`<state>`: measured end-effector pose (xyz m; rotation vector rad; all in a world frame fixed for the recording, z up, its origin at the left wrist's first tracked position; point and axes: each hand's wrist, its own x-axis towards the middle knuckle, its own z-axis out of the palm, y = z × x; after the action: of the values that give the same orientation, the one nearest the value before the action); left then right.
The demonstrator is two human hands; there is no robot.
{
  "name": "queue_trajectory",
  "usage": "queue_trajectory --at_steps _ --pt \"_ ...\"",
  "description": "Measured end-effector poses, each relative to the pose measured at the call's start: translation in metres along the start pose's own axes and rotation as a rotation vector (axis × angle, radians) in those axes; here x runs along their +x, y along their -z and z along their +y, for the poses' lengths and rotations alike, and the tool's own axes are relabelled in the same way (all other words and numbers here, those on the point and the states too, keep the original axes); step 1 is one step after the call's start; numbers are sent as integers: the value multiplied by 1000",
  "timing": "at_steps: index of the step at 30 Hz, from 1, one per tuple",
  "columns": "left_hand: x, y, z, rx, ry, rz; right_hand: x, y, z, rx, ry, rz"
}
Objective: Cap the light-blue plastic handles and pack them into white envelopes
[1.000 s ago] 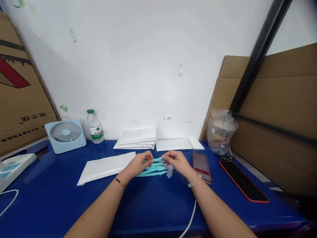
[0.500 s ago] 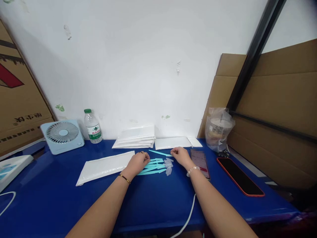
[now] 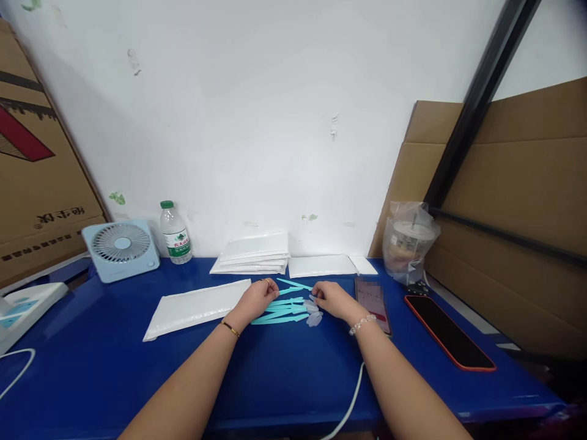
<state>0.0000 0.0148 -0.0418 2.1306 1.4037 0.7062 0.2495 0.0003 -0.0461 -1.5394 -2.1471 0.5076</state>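
Note:
Several thin teal plastic sticks (image 3: 282, 310) lie in a loose bunch on the blue table (image 3: 114, 360), with small clear caps (image 3: 314, 311) at their right ends. My left hand (image 3: 257, 298), wearing a ring and a gold bracelet, rests with curled fingers on the left ends of the sticks. My right hand (image 3: 331, 299), with a bead bracelet, has its fingers pinched at the caps and the right ends. One stick (image 3: 293, 284) lies apart, just behind the bunch. A white padded envelope (image 3: 195, 308) lies flat left of my left hand.
A stack of white envelopes (image 3: 252, 255) and single ones (image 3: 321, 266) sit at the wall. A small fan (image 3: 120, 249) and water bottle (image 3: 175, 233) stand back left. Two phones (image 3: 373, 299) (image 3: 449, 333) and a bagged drink cup (image 3: 408, 241) are right. A white cable (image 3: 348, 406) hangs at the front edge.
The sticks were lifted between both hands a second ago; now they lie on the table with both hands lowered onto their ends. One stick has been set apart behind the bunch.

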Motion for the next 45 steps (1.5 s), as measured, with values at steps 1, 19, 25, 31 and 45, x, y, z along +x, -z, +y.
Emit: queue_trajectory --at_steps 1,19,25,31,45 --pt "1 0 0 -26 -2 -1 0 -1 0 -6 8 -1" --pt "-3 6 20 -362 25 -42 3 -1 -28 1136 -89 283" --pt "-4 9 20 -385 19 -42 3 6 -24 1056 -70 425" --pt "-4 9 16 -383 15 -43 -1 12 -22 1003 -44 373" --pt "-4 8 12 -378 -3 -121 0 2 -24 702 115 186"
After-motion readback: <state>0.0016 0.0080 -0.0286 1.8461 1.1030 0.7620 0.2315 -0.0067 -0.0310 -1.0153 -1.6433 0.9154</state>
